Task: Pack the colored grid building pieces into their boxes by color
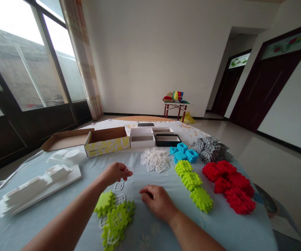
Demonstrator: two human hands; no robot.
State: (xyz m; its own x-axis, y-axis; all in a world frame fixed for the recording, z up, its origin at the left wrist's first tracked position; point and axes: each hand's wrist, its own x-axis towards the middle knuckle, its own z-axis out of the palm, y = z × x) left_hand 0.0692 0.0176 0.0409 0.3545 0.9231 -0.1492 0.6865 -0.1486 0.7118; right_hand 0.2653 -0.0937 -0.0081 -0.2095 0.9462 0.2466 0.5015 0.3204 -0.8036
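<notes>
My left hand (115, 173) is raised just above the pale blue tablecloth (145, 230), with a small white lattice piece (126, 169) pinched at its fingertips. Below it lies a single white lattice piece (118, 186). My right hand (157, 201) rests on the cloth with loosely curled fingers, holding nothing. Between my forearms sits a jumble of lime-green plastic lattice pieces (115, 219) mixed with white ones. Farther off lie a heap of white lattice pieces (154, 159) and a row of lime-green blocks (191, 183).
Cyan blocks (183, 153), grey pieces (210, 149) and red blocks (227, 184) lie across the table. Behind them stand an open cardboard box (107, 141), white trays (142, 137) and a black tray (167, 140). White models on a board (35, 188) lie at left.
</notes>
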